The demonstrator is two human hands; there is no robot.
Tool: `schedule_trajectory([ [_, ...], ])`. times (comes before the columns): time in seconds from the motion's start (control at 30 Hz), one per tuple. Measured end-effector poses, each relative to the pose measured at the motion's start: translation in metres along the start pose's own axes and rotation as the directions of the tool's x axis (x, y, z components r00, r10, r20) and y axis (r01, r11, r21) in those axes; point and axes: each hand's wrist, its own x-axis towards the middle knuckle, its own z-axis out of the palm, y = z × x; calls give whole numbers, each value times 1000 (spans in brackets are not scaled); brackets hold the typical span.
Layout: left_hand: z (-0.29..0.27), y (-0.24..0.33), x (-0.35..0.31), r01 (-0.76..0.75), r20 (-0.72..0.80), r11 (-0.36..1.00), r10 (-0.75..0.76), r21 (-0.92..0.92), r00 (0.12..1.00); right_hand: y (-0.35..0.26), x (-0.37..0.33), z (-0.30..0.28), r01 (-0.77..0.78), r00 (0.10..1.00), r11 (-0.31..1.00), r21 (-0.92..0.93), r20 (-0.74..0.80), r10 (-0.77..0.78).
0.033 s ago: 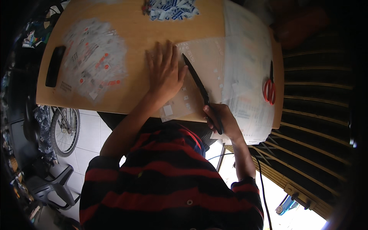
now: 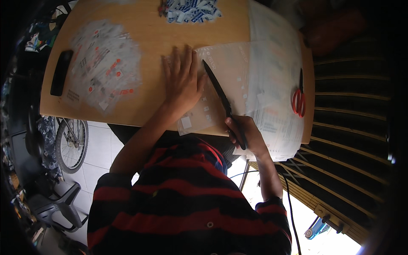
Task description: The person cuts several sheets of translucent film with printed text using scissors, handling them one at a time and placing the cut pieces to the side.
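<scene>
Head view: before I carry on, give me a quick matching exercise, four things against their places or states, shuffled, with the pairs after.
Things:
1. Left hand
2. Black cutter
3. Red-handled scissors
4. Blue-and-white pile

Places or states:
A. Near the right edge of the table
B. Palm down, fingers extended
C. At the table's far side
D. Gripped in the right hand

Pairs: 1-B, 2-D, 3-A, 4-C.

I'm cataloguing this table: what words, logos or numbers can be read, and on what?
I won't copy wording.
Clear bag pile: red print, partly legible; smaller print blurred.
Middle clear bag: pale lettering, partly legible.
Stacked sheets: faint print, too blurred.
Blue-white packets: print too small.
</scene>
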Motion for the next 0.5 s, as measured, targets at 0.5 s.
schedule_trajectory([
  [0.5, 0, 2, -4, 0, 35, 1000, -1, 8, 999, -2, 5, -6, 3, 1000, 999, -43, -1, -3],
])
